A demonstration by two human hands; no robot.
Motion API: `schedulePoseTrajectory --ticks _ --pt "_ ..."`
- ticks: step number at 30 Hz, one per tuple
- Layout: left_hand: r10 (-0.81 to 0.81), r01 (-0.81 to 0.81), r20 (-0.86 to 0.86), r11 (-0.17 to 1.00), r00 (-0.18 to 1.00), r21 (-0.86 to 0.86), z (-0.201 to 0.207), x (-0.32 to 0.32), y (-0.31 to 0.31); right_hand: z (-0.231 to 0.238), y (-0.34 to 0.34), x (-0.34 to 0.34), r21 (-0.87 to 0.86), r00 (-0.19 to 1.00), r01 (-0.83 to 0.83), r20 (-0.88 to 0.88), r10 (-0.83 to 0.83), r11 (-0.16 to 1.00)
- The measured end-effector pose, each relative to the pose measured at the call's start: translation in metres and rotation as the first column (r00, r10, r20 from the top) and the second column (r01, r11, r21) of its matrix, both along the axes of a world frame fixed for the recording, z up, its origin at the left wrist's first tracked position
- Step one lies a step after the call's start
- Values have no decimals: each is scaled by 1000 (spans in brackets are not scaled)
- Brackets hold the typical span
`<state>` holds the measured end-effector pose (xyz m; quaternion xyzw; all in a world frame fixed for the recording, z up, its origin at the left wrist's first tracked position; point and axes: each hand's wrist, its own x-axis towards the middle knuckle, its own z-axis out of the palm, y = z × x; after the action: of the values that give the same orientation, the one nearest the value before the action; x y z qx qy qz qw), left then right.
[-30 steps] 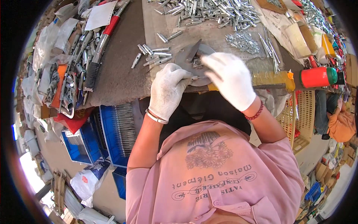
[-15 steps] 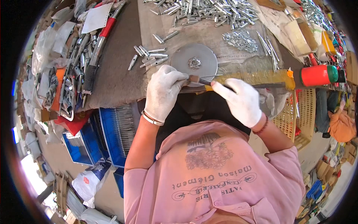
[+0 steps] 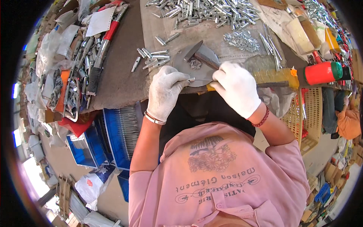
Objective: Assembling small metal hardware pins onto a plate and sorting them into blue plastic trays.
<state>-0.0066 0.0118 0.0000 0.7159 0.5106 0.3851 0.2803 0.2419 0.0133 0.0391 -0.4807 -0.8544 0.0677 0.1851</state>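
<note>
My left hand [image 3: 165, 90], in a white glove, is closed in a pinch on a small metal sleeve [image 3: 191, 79] at the bench's near edge. A thin metal rod [image 3: 204, 80] runs from that sleeve to the fingers of my right hand [image 3: 237, 90], also gloved. A hammer [image 3: 207, 59] is in my right hand too, its dark head up and left over a round metal disc [image 3: 180, 64]. A small pile of metal bits lies at the disc's middle, partly behind the hammer. Whether the fingers grip the rod or only touch it is hard to see.
Several loose metal sleeves [image 3: 155, 58] lie left of the disc. Behind are a big heap of sleeves [image 3: 211, 11], a pile of small pins [image 3: 242, 41] and long rods [image 3: 270, 47]. A red and green cylinder [image 3: 321, 75] is at right; tools crowd the left. Blue bins [image 3: 109, 136] stand below.
The hammer has risen from between my hands, its head swinging up over the disc. My right hand has shifted slightly up and left; my left hand stays nearly in place.
</note>
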Motion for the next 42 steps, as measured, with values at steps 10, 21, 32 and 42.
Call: schedulePoseTrajectory --ticks 10,21,32,42 --pt "136 -127 -64 982 989 137 1 11 -15 -19 -32 -12 -393 975 7 -203 -94 920" --pt "426 -185 251 751 869 -634 19 29 -53 -8 -45 -20 -880 747 -306 -459 -481 364" --pt "544 -67 615 777 571 -626 27 -10 -78 -4 -43 -44 -826 766 -344 -522 -375 447" --pt "915 -604 386 375 120 -703 -105 -176 -118 -14 -8 -31 -758 662 -209 -575 -481 618"
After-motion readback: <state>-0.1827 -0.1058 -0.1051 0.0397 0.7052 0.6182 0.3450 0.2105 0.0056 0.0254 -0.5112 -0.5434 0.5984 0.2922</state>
